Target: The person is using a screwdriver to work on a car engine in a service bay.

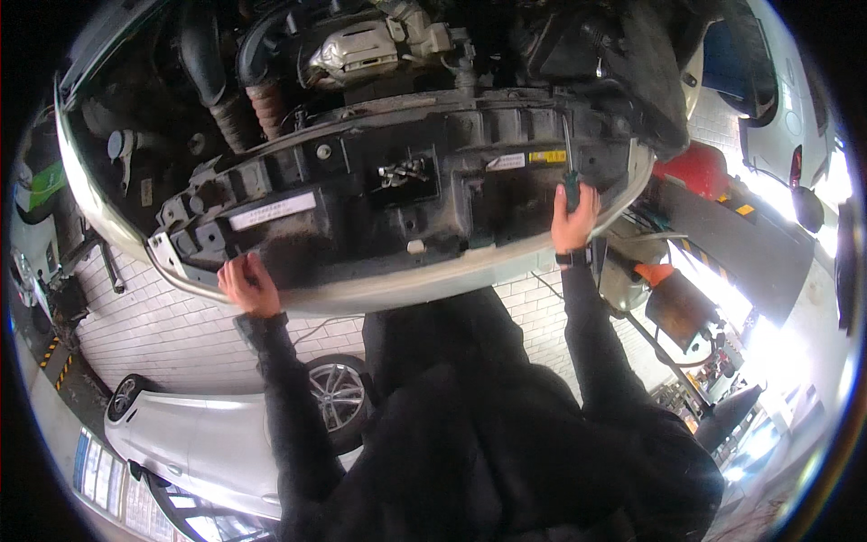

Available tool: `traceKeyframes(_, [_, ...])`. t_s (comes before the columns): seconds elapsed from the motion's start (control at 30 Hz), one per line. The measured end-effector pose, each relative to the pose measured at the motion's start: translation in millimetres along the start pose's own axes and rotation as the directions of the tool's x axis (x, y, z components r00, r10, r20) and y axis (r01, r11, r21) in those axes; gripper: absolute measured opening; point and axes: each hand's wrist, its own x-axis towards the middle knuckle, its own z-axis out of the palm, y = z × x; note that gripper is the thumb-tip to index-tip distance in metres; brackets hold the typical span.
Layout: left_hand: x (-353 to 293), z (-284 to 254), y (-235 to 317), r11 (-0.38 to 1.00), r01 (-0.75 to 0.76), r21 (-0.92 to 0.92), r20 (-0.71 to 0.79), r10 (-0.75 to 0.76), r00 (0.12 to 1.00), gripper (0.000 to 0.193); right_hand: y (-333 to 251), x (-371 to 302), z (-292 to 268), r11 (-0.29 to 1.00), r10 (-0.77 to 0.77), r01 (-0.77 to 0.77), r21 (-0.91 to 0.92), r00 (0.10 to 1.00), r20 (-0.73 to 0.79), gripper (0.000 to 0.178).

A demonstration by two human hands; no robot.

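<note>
My right hand (576, 221) is closed around the green handle of a screwdriver (571, 188). Its thin shaft points away from me, over the right part of a black plastic front panel (361, 230) in an open engine bay. On the left, the curled fingers of my left hand (248, 287) rest at the panel's near edge, beside a dark piece. What they grip, if anything, is hidden. Between my hands a metal latch (402, 173) sits in a square recess. The pale bumper (406, 294) curves along the near side.
Hoses (264, 108) and a metal engine part (357, 50) lie beyond the panel. A silver car (208, 429) stands at lower left. At right are a red rounded object (694, 172), an orange object (654, 273) and a white car (795, 108). The floor (153, 330) is tiled.
</note>
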Motion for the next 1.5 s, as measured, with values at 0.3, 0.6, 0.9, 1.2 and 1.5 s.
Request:
traceKeyframes(0.3, [-3.0, -20.4, 92.0, 0.682, 0.251, -0.687, 0.248, -0.104, 0.963, 0.022, -212.9, -2.3, -41.7, 0.900, -0.103, 0.040, 0.434, 0.987, 0.121, 0.040])
traceKeyframes(0.6, [-8.4, -51.3, 142.1, 0.270, 0.526, -0.806, 0.493, -0.184, 0.850, 0.017, -305.3, -9.4, -49.1, 0.711, -0.643, 0.328, 0.622, 0.662, 0.386, 0.076])
traceKeyframes(0.9, [-18.7, -17.8, 12.0, 0.914, 0.276, -0.298, 0.120, -0.252, 0.960, 0.018, -98.1, 113.5, 57.5, 0.944, -0.319, 0.224, 0.241, 0.801, 0.506, 0.014])
traceKeyframes(1.2, [-40.2, 2.2, -4.6, 0.907, 0.387, -0.166, 0.014, -0.390, 0.921, 0.022, -98.8, 109.5, 108.7, 0.871, -0.490, 0.403, 0.283, 0.765, 0.417, 0.015])
traceKeyframes(1.5, [-39.3, 6.2, 0.5, 0.891, 0.414, -0.185, -0.023, -0.425, 0.905, 0.023, -97.7, 113.9, 106.6, 0.856, -0.516, 0.427, 0.290, 0.726, 0.454, 0.011])
